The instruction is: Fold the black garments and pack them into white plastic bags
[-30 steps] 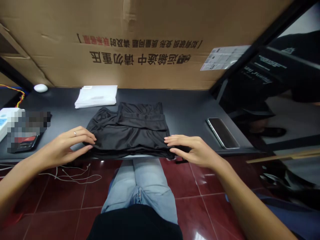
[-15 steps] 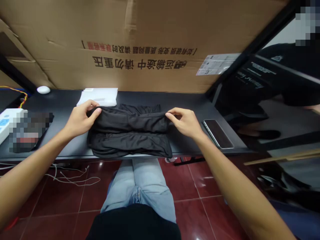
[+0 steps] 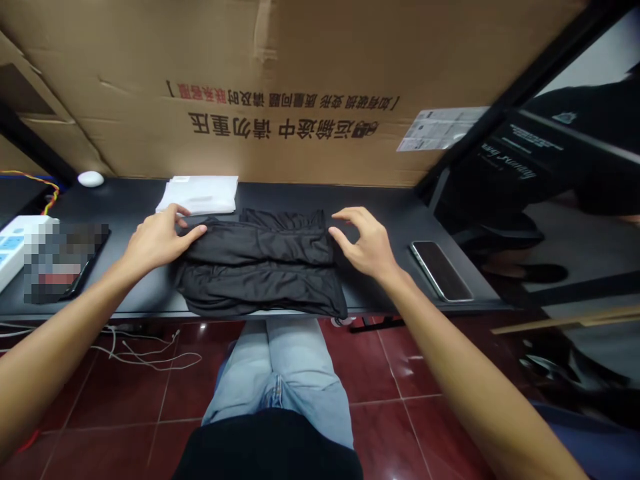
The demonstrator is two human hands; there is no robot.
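A black cloth garment (image 3: 265, 267) lies folded in layers on the dark desk, its near edge along the desk's front. What kind of garment it is I cannot tell. At its left end my left hand (image 3: 163, 237) is open, with the thumb over the upper fold and the fingers apart. My right hand (image 3: 364, 241) is open beside the right end, thumb and fingers parted, holding nothing. A narrow gathered strip of the same black cloth shows behind the upper fold.
White papers (image 3: 200, 193) lie behind my left hand. A phone (image 3: 441, 271) is at the right, a dark tablet-like device (image 3: 90, 260) and a white power strip (image 3: 20, 243) at the left. A white rounded object (image 3: 91, 179) sits near the cardboard (image 3: 300, 53). Another person (image 3: 575, 147) is at the right.
Both hands have let go of the garment's upper fold, which has settled flat on the cloth. The fingers have spread apart.
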